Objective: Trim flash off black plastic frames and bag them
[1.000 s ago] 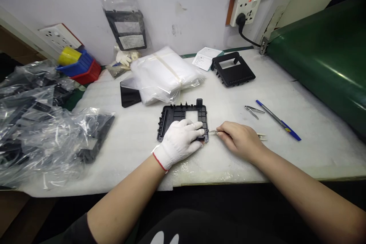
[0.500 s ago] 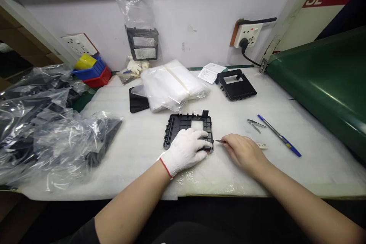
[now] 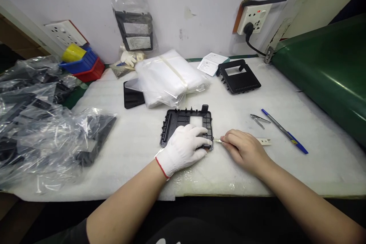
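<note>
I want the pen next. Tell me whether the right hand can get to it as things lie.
Probably yes: the blue pen lies in the open, to the right of the right hand, but that hand grips a small knife.

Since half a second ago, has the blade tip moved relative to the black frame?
Yes: the blade tip has closed in leftward on the black frame, narrowing the earlier gap.
</note>
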Demonstrator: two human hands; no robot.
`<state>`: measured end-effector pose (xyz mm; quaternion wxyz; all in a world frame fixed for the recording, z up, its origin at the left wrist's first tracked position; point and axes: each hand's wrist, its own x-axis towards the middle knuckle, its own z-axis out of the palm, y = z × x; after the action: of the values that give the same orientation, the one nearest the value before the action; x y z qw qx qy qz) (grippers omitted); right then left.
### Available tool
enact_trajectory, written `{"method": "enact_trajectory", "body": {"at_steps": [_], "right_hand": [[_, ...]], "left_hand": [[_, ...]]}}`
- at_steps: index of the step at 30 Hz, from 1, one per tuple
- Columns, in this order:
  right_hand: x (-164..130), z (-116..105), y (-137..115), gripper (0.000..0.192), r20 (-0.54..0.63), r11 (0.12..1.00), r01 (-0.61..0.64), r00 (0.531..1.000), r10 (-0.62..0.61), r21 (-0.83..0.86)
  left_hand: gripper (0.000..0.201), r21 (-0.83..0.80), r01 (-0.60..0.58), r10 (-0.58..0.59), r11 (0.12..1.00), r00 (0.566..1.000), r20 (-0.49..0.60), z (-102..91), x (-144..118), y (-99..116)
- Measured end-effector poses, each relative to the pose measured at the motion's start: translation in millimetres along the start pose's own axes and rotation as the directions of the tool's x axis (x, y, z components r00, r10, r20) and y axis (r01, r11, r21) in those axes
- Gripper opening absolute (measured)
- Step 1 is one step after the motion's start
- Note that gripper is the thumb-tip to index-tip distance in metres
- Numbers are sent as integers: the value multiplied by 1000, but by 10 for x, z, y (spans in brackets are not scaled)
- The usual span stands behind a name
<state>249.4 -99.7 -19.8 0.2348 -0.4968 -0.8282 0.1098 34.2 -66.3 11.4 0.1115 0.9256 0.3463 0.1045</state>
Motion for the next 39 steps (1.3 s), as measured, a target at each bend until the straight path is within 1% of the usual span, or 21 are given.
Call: {"method": "enact_trajectory", "body": {"at_steps": [7,13,16,24,30,33,39], "right_hand": [[4,10,13,15,-5,1000,-1,1000,1,16],[42,-44,19,14,58,999,-8,998,6,42],[57,-55,14,14,69,999,-16,998,13,41],[65,-36,-35,14,56,998,-55,997,54,7],[74,-44,-53,15,75,996,-90,993,90,2],[88,-11,-59,15,36,995,-96,995,97,-42],[71,83,-80,20,-111,981,-147,985,133,-130]], "left_hand": [[21,-17,2,-2,1000,1000,25,11,9,-10],[20,-20,-2,2,1000,1000,14,19,4,-13],[20,-14,0,0,1000,1000,21,19,-1,-11],[19,-14,7,-6,1000,999,32,11,-4,-2],[20,-13,6,-6,1000,1000,31,22,10,-1],[19,-10,11,-11,1000,999,30,19,10,0],[20,-26,17,-16,1000,999,30,10,6,-4]]}}
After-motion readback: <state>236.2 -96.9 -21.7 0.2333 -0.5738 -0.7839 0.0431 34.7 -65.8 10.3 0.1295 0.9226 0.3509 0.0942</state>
